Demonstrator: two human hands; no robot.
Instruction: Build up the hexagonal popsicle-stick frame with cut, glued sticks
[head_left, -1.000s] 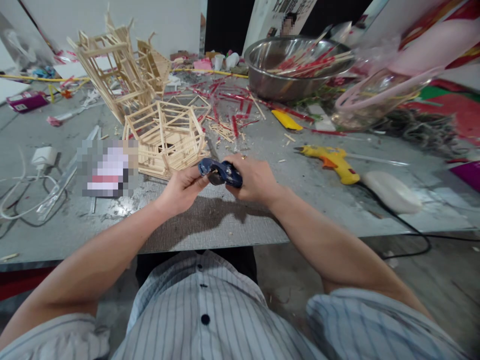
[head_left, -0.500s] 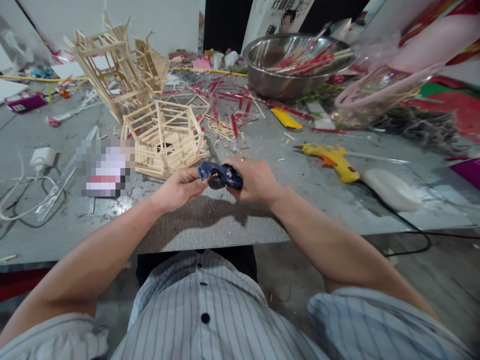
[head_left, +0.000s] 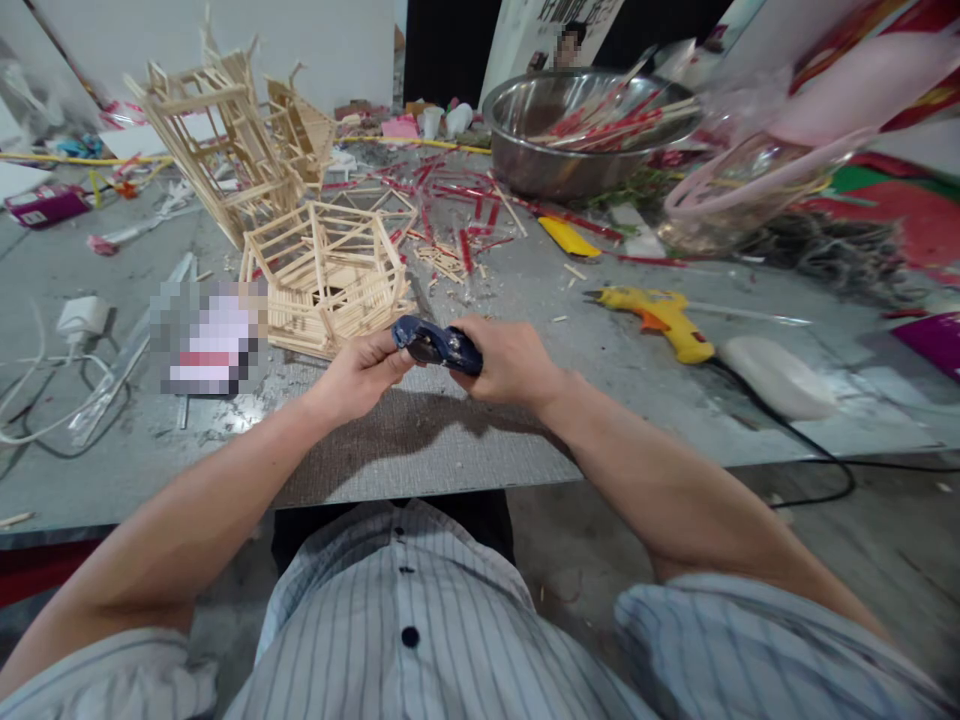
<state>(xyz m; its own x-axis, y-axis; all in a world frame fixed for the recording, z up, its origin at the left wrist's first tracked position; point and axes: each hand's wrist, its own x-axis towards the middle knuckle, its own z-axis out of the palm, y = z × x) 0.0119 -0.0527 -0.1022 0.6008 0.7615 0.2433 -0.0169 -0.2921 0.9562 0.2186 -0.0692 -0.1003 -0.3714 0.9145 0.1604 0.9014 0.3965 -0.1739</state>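
Clenched around a dark blue hand tool (head_left: 454, 347), the right hand (head_left: 517, 365) holds it near the front of a gray table (head_left: 465, 465). The left hand (head_left: 356, 378) pinches at the tool's left end; whether on the tool or a small piece, I cannot tell. Bare surface separates both hands from the straight near edge, and room opens rightward toward a yellow glue gun (head_left: 669, 314). Just beyond the left hand sits a stick frame (head_left: 360, 290). Dark characters on a white panel (head_left: 517, 75) are cropped and unreadable; a purple box (head_left: 60, 205) has a label too small to read.
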